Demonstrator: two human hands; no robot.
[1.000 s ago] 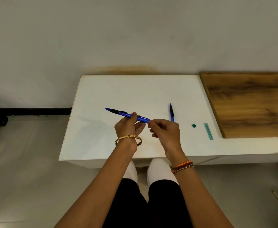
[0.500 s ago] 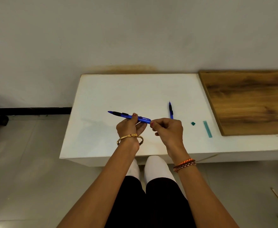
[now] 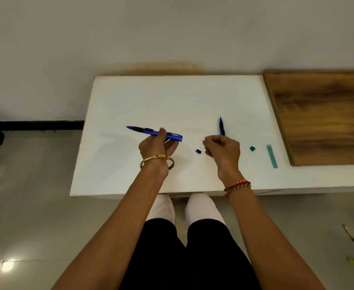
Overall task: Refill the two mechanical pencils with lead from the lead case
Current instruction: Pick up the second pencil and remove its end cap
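My left hand grips a blue mechanical pencil at its middle, held level above the white table, tip pointing left. My right hand hovers to its right with fingers loosely curled and nothing visible in them. A small black cap lies on the table just left of those fingers. The second blue pencil lies beyond my right hand, tip pointing away. The teal lead case lies further right, with its small teal lid beside it.
A wooden board covers the table's right part, next to the lead case. A wall stands right behind the table. My knees are under the near edge. Small stick-like items lie on the floor at lower right.
My right hand has left the rear end of the held pencil and moved right. A small black cap now lies on the table. The pencil in my left hand stayed put.
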